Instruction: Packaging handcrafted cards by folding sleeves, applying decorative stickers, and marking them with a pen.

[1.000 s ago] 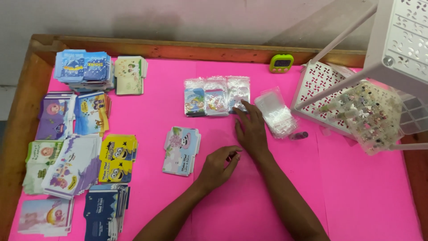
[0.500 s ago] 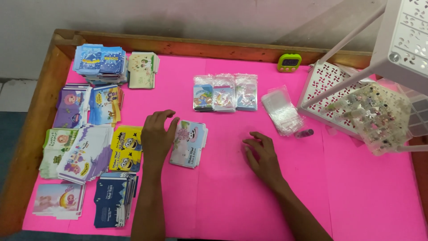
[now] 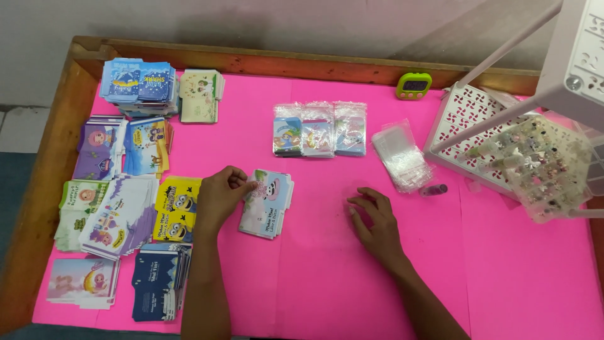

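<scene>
I see pink tabletop (image 3: 327,283) filling frame, wooden rim around it. White perforated rack (image 3: 469,129) at upper right. Card stacks (image 3: 135,182) crowd left side. Three bagged cards (image 3: 319,129) upper centre, loose clear bags (image 3: 401,154) just right of them. Pastel card stack (image 3: 266,203) left of centre. Left hand (image 3: 217,201), fingertips pinched on its top card's left edge. Right hand (image 3: 374,220) flat on pink at centre, fingers slightly spread, holding nothing.

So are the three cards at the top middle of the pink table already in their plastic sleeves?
Yes, sleeved. The three cards lie side by side under glossy, crinkled clear plastic that overhangs their edges.
</scene>
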